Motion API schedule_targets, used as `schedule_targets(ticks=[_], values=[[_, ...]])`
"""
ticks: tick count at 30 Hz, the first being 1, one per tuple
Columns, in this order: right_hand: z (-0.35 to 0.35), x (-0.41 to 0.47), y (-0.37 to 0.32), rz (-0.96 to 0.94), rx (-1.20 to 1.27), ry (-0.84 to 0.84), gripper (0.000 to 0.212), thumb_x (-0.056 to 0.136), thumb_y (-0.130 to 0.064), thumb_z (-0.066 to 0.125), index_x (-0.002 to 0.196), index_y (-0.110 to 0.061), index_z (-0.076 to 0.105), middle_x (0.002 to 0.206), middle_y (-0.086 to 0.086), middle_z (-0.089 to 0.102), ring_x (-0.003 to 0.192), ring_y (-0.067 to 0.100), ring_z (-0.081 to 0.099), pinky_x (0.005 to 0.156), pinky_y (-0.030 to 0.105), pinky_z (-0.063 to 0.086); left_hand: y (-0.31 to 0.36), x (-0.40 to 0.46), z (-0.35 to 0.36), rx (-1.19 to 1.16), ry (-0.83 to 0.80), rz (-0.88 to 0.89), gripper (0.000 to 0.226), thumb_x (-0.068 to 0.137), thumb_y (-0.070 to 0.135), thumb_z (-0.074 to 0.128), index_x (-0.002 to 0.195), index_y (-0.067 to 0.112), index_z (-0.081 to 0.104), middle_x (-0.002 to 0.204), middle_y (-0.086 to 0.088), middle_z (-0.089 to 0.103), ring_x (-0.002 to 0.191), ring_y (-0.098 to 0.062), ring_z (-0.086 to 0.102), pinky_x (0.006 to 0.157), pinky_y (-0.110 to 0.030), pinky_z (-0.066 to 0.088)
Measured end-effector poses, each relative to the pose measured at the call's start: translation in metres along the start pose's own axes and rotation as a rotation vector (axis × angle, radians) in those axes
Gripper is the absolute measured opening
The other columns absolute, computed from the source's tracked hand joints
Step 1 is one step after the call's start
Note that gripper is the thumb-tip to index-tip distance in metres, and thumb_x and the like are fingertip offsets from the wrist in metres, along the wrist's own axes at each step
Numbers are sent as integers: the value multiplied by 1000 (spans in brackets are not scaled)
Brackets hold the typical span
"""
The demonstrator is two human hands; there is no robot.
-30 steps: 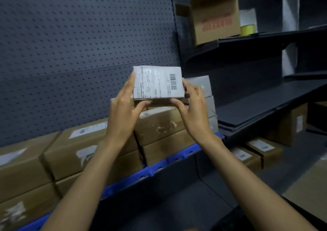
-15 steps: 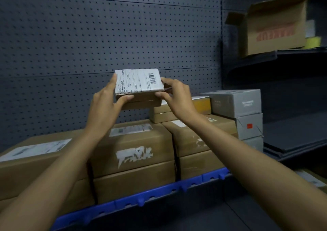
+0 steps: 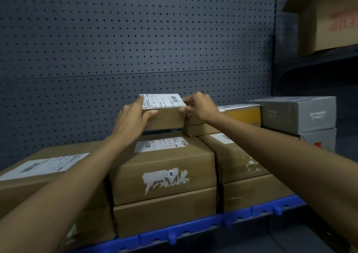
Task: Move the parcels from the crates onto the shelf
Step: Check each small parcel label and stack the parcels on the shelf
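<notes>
A small brown parcel (image 3: 164,118) with a white shipping label on top is held between both hands, just above a stack of larger brown parcels (image 3: 164,167) on the shelf. My left hand (image 3: 131,119) grips its left end, fingers along the side and thumb on the front. My right hand (image 3: 199,105) pinches its right end. The shelf's blue front edge (image 3: 193,228) runs below the stacks. No crate is in view.
More brown parcels stand left (image 3: 38,175) and right (image 3: 240,165) of the middle stack. A yellow-sided parcel (image 3: 242,115) and grey boxes (image 3: 298,115) sit at the right. A dark pegboard wall (image 3: 135,39) backs the shelf. An open carton (image 3: 329,20) rests on a higher shelf at upper right.
Both hands have carried the small parcel leftward and down, from in front of me to just over the middle stack. The view has swung left toward the pegboard.
</notes>
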State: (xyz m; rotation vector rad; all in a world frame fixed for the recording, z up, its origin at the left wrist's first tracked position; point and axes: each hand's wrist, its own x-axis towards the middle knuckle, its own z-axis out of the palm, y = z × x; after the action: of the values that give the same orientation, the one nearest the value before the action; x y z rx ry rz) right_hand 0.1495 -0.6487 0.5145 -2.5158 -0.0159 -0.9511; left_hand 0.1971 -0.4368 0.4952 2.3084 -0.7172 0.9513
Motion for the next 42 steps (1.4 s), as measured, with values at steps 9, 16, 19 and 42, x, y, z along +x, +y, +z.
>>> schedule_targets(ticks=[9,16,19,42], values=[[15,8,30,1,-109,-69,36,90,-41,65,118,-20,69,107,7,73,102,25,65,86,40,52,1,2,27,-5,-128,-95,53,97,47,50,134,9,48,124,-10,60,115,-31,52,87,-41,43],[18,4,35,-84,-213,-51,53,88,-44,65,137,-27,54,129,2,64,119,25,58,90,34,41,-6,-1,27,-83,-179,-110,55,94,52,50,128,8,51,122,-12,60,110,-31,56,89,-49,52],[17,2,34,-103,-247,-80,51,89,-37,66,137,-28,52,124,4,67,115,26,60,88,34,41,-12,3,25,-11,-227,-71,48,92,59,46,111,17,59,105,-5,66,94,-24,62,80,-46,54],[-75,-42,50,-163,-427,-231,38,93,-28,64,129,-18,59,132,5,59,119,25,56,96,42,47,64,10,13,315,-241,297,60,98,37,50,150,15,30,157,-3,29,144,-20,27,114,-37,28]])
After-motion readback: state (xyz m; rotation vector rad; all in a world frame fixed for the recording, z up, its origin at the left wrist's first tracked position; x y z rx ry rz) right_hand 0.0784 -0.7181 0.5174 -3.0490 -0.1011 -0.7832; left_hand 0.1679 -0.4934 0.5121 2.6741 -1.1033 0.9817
